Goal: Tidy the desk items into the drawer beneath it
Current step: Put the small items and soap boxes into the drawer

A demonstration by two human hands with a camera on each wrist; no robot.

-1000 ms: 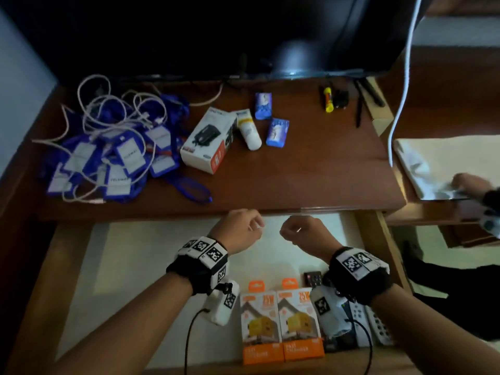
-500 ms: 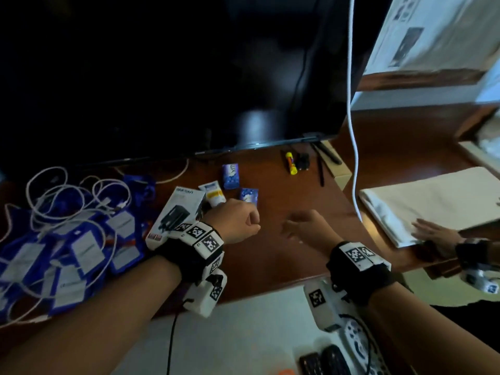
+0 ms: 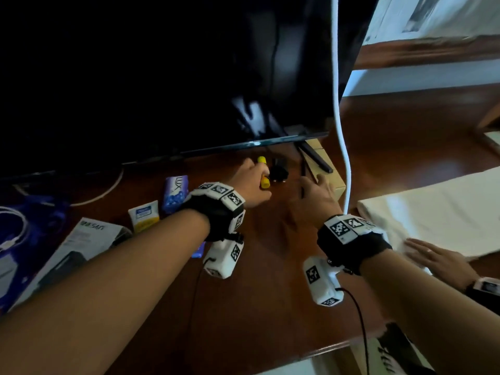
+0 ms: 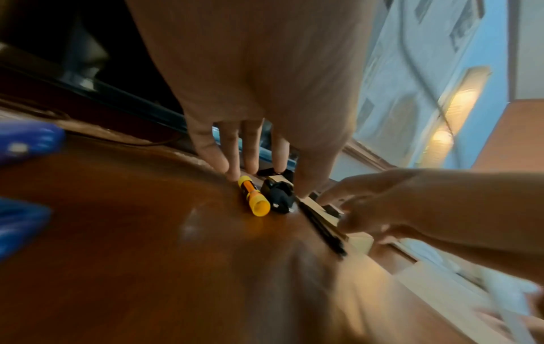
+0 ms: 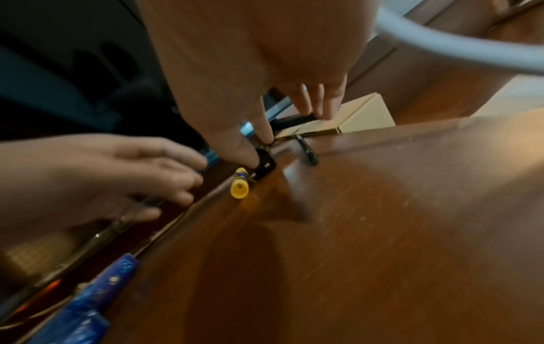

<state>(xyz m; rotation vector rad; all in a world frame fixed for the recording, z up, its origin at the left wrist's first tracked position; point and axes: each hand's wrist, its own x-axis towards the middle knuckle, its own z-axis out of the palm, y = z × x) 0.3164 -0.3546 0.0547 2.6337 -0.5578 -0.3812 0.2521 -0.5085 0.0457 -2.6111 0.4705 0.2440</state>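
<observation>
1. Wooden desk top [image 3: 270,266], dark brown, carries everything in the head view; the drawer beneath it barely shows at the bottom edge.
2. At the back of the desk, under the lower edge of the television [image 3: 162,77], lie a yellow marker-like stick [image 3: 263,171] and a black plug adapter [image 3: 278,171], side by side.
3. From the head view the left hand [image 3: 250,182] covers part of the yellow stick, so its fingers are hidden there.
4. The left wrist view fills that gap: the left hand [image 4: 250,93] has straight, spread fingers [image 4: 251,149] pointing down just behind the stick [image 4: 254,199] and adapter [image 4: 278,195], gripping nothing; whether the tips touch the stick I cannot tell.
5. The right hand [image 3: 313,201] hangs over the desk just right of the adapter, fingers loosely extended and holding nothing.
6. Only the right wrist view shows the right hand [image 5: 250,58] with thumb and forefinger [image 5: 262,123] reaching down at the adapter [image 5: 265,166], the thumb tip against it; no closed pinch is visible.
7. A black pen [image 5: 306,151] lies just right of the adapter.
8. Only the head view shows the other desk items on the left: a purple Lux soap pack [image 3: 176,193], a white and yellow tube [image 3: 143,216], a grey product box [image 3: 81,253] and blue lanyards with white cable [image 3: 16,231].
9. A white cable [image 3: 338,104] hangs past the television's right edge.
10. Another person's hand [image 3: 438,261] rests flat on white cloth [image 3: 433,212] at the right.
</observation>
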